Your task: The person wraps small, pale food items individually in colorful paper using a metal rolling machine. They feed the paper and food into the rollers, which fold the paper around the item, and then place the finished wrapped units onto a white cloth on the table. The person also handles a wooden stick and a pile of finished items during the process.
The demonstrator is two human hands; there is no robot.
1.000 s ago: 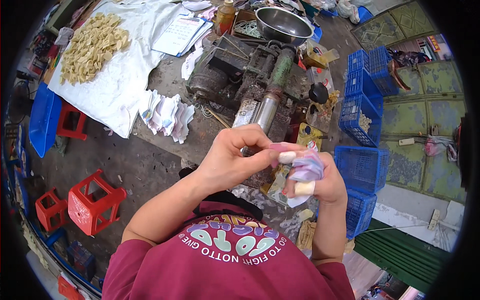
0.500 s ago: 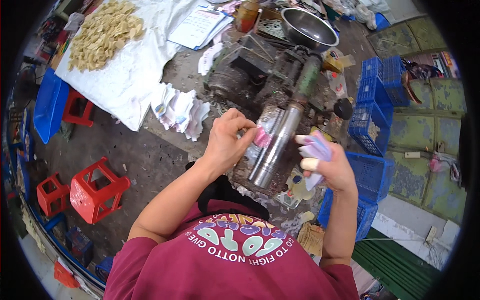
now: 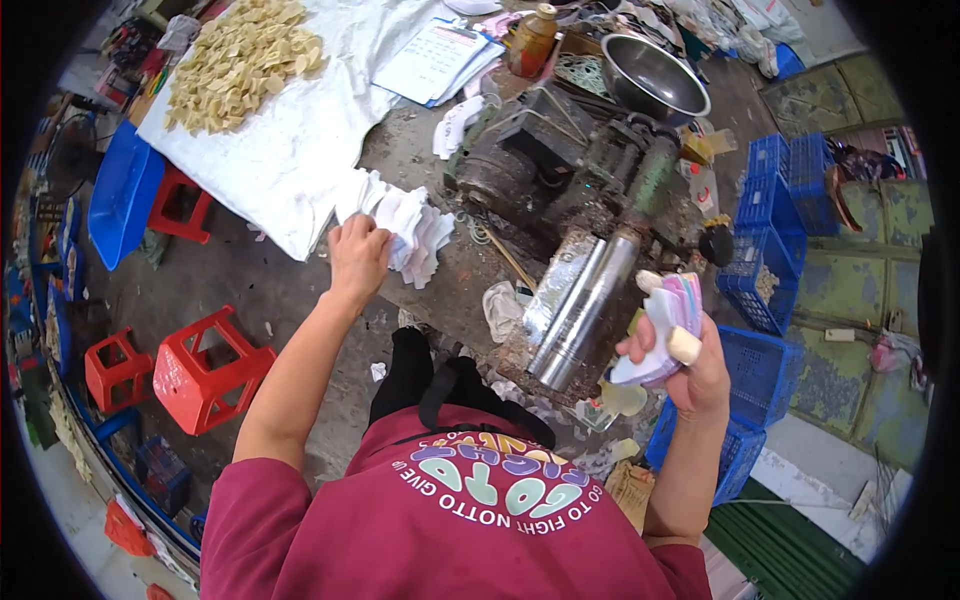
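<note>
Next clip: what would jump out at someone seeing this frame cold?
Most likely the two hands working apart: the left hand reaches out onto a stack of white paper pieces at the bench edge, while the right hand holds up a fan of pastel sheets at right. Between them lies a grimy machine with shiny metal rollers, and a heap of pale yellow pieces sits on a white cloth at upper left.
</note>
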